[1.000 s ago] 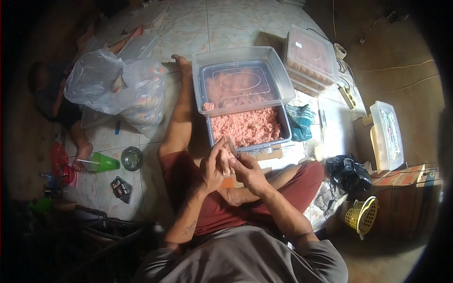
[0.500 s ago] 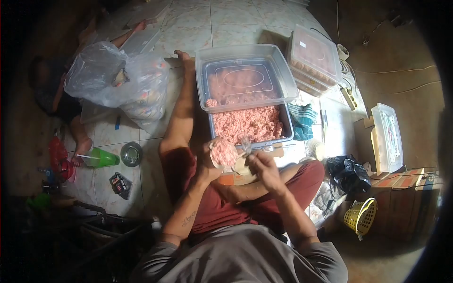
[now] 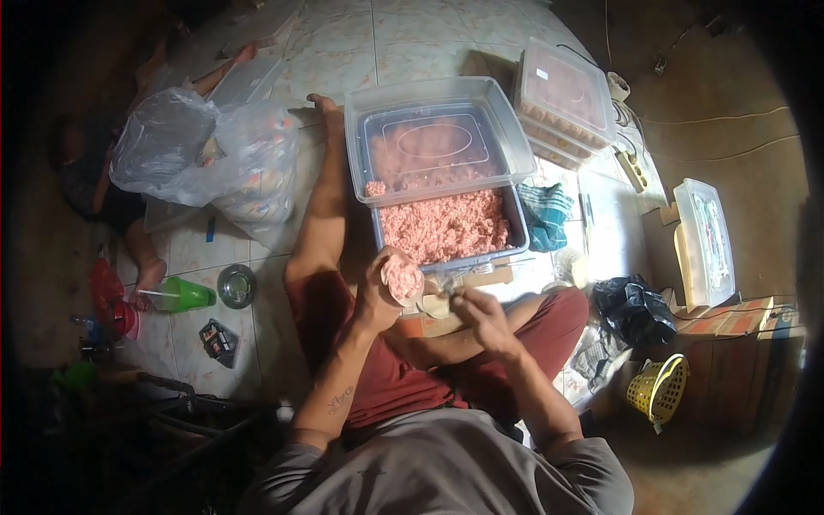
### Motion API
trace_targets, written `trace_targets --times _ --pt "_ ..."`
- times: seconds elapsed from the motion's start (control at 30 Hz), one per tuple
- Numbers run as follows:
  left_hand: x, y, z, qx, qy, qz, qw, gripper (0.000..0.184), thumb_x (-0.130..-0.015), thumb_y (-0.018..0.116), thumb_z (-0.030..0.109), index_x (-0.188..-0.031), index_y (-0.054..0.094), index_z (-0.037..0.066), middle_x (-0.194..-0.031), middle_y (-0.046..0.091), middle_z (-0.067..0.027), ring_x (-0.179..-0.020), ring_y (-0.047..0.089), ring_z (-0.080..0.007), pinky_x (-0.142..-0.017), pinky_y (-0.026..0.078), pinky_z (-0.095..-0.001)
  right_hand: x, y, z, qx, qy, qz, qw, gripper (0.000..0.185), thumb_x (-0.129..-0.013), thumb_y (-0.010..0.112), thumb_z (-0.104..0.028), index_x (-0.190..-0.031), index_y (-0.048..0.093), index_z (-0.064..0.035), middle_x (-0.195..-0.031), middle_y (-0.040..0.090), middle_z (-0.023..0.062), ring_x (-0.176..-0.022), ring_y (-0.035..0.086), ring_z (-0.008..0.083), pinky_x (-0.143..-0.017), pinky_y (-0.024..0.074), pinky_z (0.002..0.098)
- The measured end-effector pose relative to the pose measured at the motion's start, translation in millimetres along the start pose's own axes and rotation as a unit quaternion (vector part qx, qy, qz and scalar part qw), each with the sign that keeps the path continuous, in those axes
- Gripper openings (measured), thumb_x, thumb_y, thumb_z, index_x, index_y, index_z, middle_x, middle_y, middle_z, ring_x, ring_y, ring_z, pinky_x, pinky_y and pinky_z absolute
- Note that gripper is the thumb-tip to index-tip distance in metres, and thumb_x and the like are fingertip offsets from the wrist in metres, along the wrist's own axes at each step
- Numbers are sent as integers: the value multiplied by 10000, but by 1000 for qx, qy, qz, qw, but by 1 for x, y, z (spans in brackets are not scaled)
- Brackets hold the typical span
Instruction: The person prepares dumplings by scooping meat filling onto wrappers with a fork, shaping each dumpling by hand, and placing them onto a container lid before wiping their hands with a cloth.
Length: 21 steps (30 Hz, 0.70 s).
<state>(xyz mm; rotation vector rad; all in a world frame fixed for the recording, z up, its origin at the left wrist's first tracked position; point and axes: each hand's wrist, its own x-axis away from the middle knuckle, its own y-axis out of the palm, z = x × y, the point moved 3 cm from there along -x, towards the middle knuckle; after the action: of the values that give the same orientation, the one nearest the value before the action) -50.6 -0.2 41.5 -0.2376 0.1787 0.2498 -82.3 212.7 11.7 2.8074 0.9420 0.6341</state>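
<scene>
My left hand [image 3: 380, 296] is closed around a pale round wrapper topped with pink minced filling [image 3: 402, 280]. Pinched in my right hand [image 3: 485, 319] is a small shiny utensil [image 3: 447, 290], apparently a spoon, though its shape is blurred. Both hands are above my crossed legs, the right one beside pale round wrappers [image 3: 436, 305]. Just beyond them, a blue-grey tub [image 3: 520, 219] holds a mass of pink mince [image 3: 442, 225]. A clear plastic box [image 3: 354, 142] rests over the tub's far part, with a small lump of mince at its near left corner.
Stacked clear boxes [image 3: 566, 94] stand at the far right, near a green checked cloth [image 3: 545, 215]. To the right are a black bag [image 3: 635, 313] and a yellow basket [image 3: 659, 390]. Leftward are a large plastic bag [image 3: 257, 172], a green cup [image 3: 189, 293] and another person [image 3: 142, 249].
My right hand and its utensil have lowered slightly, away from the filling. The mince in my left hand now looks flatter and more spread. The whole view has shifted a little.
</scene>
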Motion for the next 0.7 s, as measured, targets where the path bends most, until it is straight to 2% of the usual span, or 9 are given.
trace_targets --times 0.07,0.2,0.23,0.4,0.47,0.53,0.6,0.63,0.7 --pt "-1 5 6 61 52 53 995 350 -747 851 69 -985 596 40 -861 630 -66 -807 618 -149 -748 521 -314 5 18 13 -93 -2 -58 994 190 -1040 535 -79 -1160 648 17 -828 500 -52 -698 426 52 -621 367 214" --pt "3 10 -9 1 61 -54 997 387 -732 819 3 -1031 578 54 -935 592 -27 -862 582 -129 -773 502 -292 -1 27 -13 236 -196 27 951 186 -1035 536 -65 -1162 647 12 -873 524 -28 -775 465 73 -681 405 247" --pt "1 12 -11 91 69 31 993 407 -726 829 -9 -1037 574 54 -918 579 -6 -850 577 -116 -752 500 -275 1 27 -24 366 -238 62 898 183 -1034 534 -60 -1160 649 8 -885 527 -22 -805 470 75 -707 411 253" --pt "5 -8 8 44 -6 86 995 538 -692 879 -4 -1102 536 62 -924 576 -16 -810 557 -109 -762 491 -274 4 12 2 128 -94 47 986 176 -1044 540 -91 -1112 644 33 -835 526 -3 -786 483 118 -713 437 281" --pt "5 -11 8 97 -3 -5 995 526 -699 863 -4 -1106 535 60 -950 594 -24 -830 573 -114 -767 490 -266 8 16 19 -48 -5 -43 998 191 -1051 535 -101 -1130 647 31 -831 526 -21 -766 464 109 -705 430 274" --pt "4 -5 8 87 8 -26 996 480 -704 857 -2 -1071 552 52 -928 601 -28 -835 583 -114 -774 498 -272 7 34 18 -47 -2 -58 997 201 -1037 543 -76 -1175 640 32 -822 509 -2 -761 456 119 -708 433 287" --pt "5 7 6 66 30 -66 995 387 -715 845 2 -1001 587 34 -885 613 -35 -846 602 -116 -789 515 -283 2 48 5 136 -190 31 972 215 -1001 545 -15 -1189 641 25 -818 513 66 -747 489 177 -703 438 308" --pt "4 8 5 31 66 6 997 406 -703 892 42 -980 596 29 -833 604 -24 -819 588 -101 -767 512 -274 4 48 -12 258 -263 59 928 228 -959 545 39 -1163 645 21 -839 516 145 -746 515 257 -705 446 327" --pt "2 4 6 22 37 27 999 429 -697 912 71 -987 599 33 -823 603 -13 -806 581 -94 -753 505 -264 6 40 -21 287 -237 81 925 234 -956 547 38 -1166 648 16 -846 524 160 -762 526 285 -713 452 327"
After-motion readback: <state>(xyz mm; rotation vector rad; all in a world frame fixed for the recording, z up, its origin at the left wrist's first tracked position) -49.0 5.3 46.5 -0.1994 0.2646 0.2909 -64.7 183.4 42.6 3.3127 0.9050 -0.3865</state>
